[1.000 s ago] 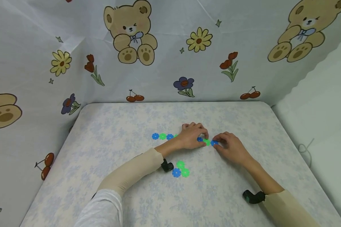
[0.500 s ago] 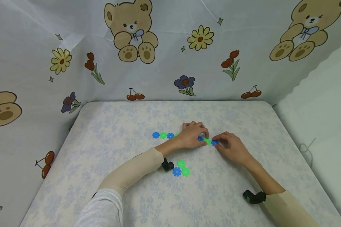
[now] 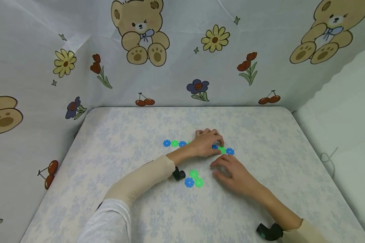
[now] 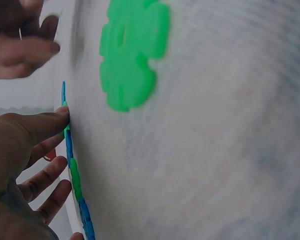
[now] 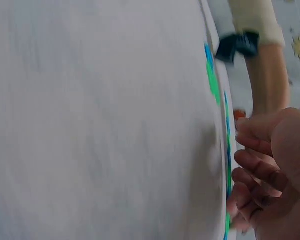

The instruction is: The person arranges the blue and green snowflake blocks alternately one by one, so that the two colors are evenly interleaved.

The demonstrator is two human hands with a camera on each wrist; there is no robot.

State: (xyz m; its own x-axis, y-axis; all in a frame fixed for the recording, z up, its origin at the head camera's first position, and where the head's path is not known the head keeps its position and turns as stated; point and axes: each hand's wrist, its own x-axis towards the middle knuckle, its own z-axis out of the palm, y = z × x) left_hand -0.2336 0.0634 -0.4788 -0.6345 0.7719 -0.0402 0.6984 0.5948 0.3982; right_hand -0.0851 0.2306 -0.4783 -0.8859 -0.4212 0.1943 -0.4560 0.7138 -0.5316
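A row of alternating blue and green notched plastic discs lies across the table, from a blue disc at its left to another blue disc at its right end. My left hand covers the row's middle, thumb and index finger pinching the edges of a green disc beside that end. Nothing is in my right hand, which hovers nearer me with fingers loosely bent. To its left lie two loose green discs and one loose blue disc. In the left wrist view, loose green discs appear close up.
The pale floral table meets a hanging cloth printed with bears and flowers at the back. Black camera mounts sit on both wrists, the left mount right by the loose discs. A thin cord lies off the table's right side.
My right hand has let go of the blue disc at the row's right end and moved toward me and left, near the loose discs. My left hand stays in place.
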